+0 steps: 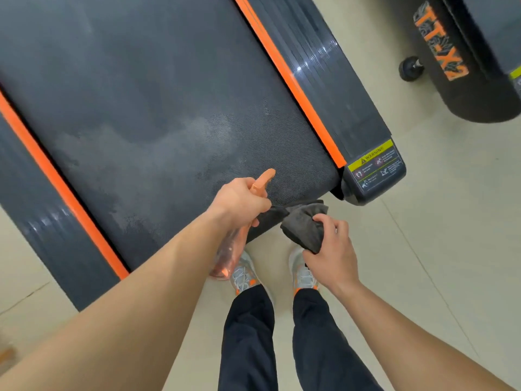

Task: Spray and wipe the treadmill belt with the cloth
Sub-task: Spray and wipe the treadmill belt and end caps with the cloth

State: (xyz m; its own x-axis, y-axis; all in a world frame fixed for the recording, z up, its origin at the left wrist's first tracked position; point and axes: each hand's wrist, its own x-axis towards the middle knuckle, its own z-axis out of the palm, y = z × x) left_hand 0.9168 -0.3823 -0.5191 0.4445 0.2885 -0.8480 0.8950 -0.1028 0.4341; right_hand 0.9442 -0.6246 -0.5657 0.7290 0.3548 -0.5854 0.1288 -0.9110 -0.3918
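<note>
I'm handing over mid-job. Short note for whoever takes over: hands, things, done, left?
Left hand grips the translucent orange plastic spray bottle, nozzle over the black textured treadmill belt.
Right hand grips the crumpled dark grey cloth, held off the belt at its rear edge, one end at the left hand.
Done: pale misted patches on the belt, apparently spray.
Left: wiping; the cloth is not yet on the belt.

Pale tiled floor (423, 249) all round. Two grey shoes (244, 273) with orange patches stand on it, dark trousers (248, 334) above them. Grey ribbed side rails (332, 88), each edged by an orange strip (287, 77). A yellow-topped warning label (376, 167) sits on the right rail's end cap. Top right, a second dark machine (465, 88) with orange lettering (439, 43); a small black round object (410, 69) just beside it, unclear what
</note>
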